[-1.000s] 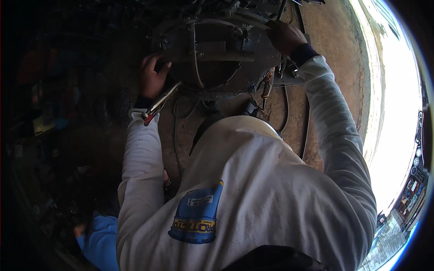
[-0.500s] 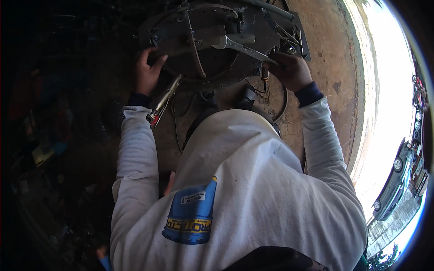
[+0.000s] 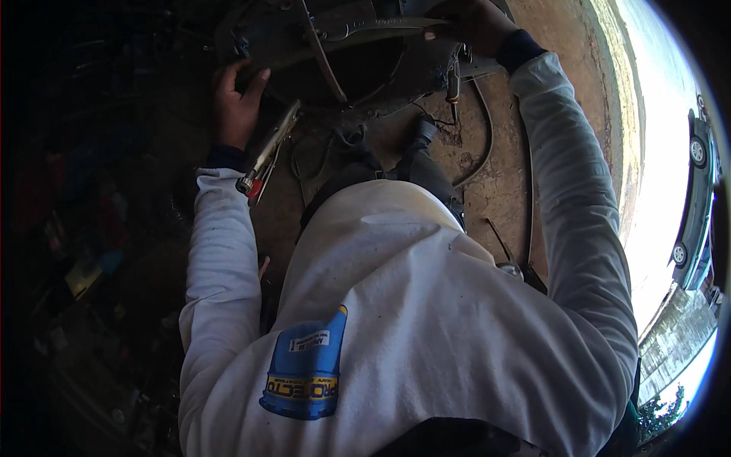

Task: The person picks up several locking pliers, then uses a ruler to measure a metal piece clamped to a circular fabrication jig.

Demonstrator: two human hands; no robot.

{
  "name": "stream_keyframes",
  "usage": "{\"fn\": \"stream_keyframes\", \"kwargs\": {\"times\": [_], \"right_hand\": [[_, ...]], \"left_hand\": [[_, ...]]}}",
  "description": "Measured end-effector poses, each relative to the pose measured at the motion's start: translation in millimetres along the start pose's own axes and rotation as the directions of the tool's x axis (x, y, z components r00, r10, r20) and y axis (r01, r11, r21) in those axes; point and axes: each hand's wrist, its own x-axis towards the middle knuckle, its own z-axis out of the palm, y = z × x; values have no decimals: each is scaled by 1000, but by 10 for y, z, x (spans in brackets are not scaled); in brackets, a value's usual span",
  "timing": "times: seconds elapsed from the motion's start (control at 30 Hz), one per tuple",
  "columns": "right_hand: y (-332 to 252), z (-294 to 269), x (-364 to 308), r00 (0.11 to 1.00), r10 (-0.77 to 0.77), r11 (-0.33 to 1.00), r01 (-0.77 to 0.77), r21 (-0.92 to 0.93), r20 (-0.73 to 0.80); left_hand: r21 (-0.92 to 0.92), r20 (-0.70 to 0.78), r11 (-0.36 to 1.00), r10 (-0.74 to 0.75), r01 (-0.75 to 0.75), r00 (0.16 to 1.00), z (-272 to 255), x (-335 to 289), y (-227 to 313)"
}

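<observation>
My right hand (image 3: pixel 478 29), at the top right, is closed round the end of a steel wrench (image 3: pixel 373 28). The wrench lies across a dark, round-edged metal assembly (image 3: pixel 422 72). My left hand (image 3: pixel 237 105) is at the assembly's left side, thumb and fingers bent at the end of what looks like a long flat metal bar (image 3: pixel 327 53); the grip is partly in shadow. A curved metal strip (image 3: pixel 322 53) crosses the assembly. Locking pliers (image 3: pixel 272 148) hang at its near left edge, beside my left wrist.
A tool with a dark and yellow handle (image 3: pixel 454 84) points down at the assembly's near edge. Cables (image 3: pixel 487 137) lie on the brown floor (image 3: pixel 499 194) by my feet. Dark clutter fills the left. Outside at the right stands a parked car (image 3: pixel 694 198).
Both hands have moved up and away from my body, the right one farther. The wrench has gone up with it and lies flatter. The whole view has shifted too.
</observation>
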Motion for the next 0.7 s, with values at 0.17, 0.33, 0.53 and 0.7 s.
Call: {"fn": "stream_keyframes", "kwargs": {"times": [0.17, 0.33, 0.53, 0.7], "right_hand": [[206, -151, 206, 983, -182, 979, 182, -95, 12], [328, -155, 358, 973, -231, 956, 231, -179, 21], [229, -25, 313, 967, -254, 960, 255, -116, 22], [228, -129, 408, 957, -273, 957, 281, -79, 93]], "left_hand": [[15, 9, 1000, -19, 19, 1000, 22, 48, 52], [-29, 9, 1000, -9, 10, 1000, 42, 66, -33], [-62, -29, 997, -47, 45, 998, 67, 1, -57], [-42, -24, 996, -79, 78, 997, 51, -4, -38]]}}
